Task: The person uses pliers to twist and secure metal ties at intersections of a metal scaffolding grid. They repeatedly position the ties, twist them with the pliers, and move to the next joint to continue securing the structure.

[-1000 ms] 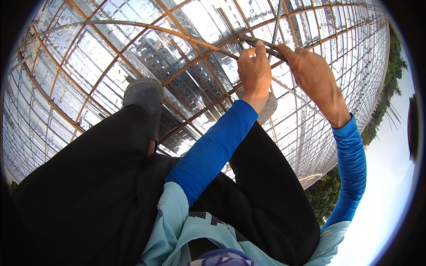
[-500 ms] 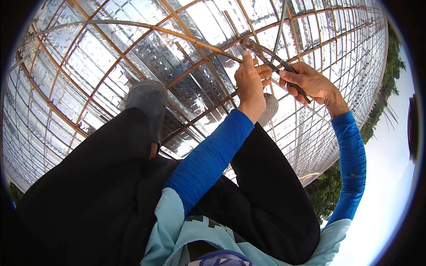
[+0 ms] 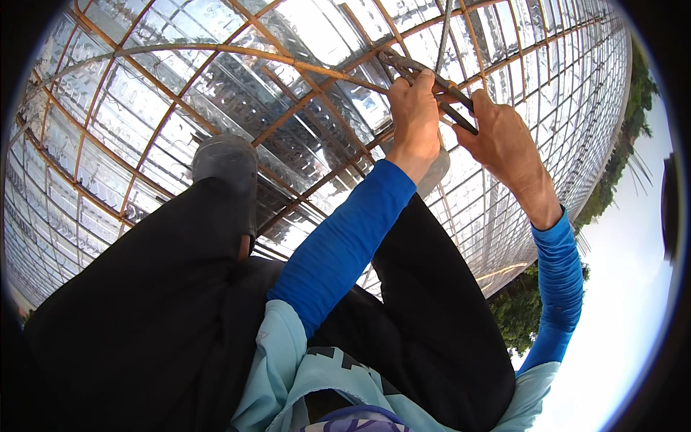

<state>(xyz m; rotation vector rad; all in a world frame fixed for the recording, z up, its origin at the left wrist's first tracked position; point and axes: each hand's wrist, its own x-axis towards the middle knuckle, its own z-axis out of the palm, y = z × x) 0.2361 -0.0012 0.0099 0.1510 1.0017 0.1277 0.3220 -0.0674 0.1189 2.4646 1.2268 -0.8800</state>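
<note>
My right hand point(image 3: 502, 140) is wrapped around the dark handles of a pair of pincers point(image 3: 461, 96). Their jaws reach up and left to a crossing in the rusty rebar mesh point(image 3: 295, 106). Beside the pincers, my left hand point(image 3: 415, 119) is closed, thumb up, close to the end of a long curved rusty bar point(image 3: 295, 63). What its curled fingers hold, if anything, is hidden behind the hand. A thin grey rod point(image 3: 443, 36) rises just beyond the pincers.
Under the mesh lies shiny ribbed metal sheeting point(image 3: 317, 133). My boots, one at left point(image 3: 227, 169) and one behind my left wrist point(image 3: 435, 175), stand on the mesh. Green trees point(image 3: 522, 306) and sky lie past the right edge.
My left hand has gone from loosely spread fingers to a closed grip. The pincers have shifted slightly left and up, and my right hand has turned on their handles.
</note>
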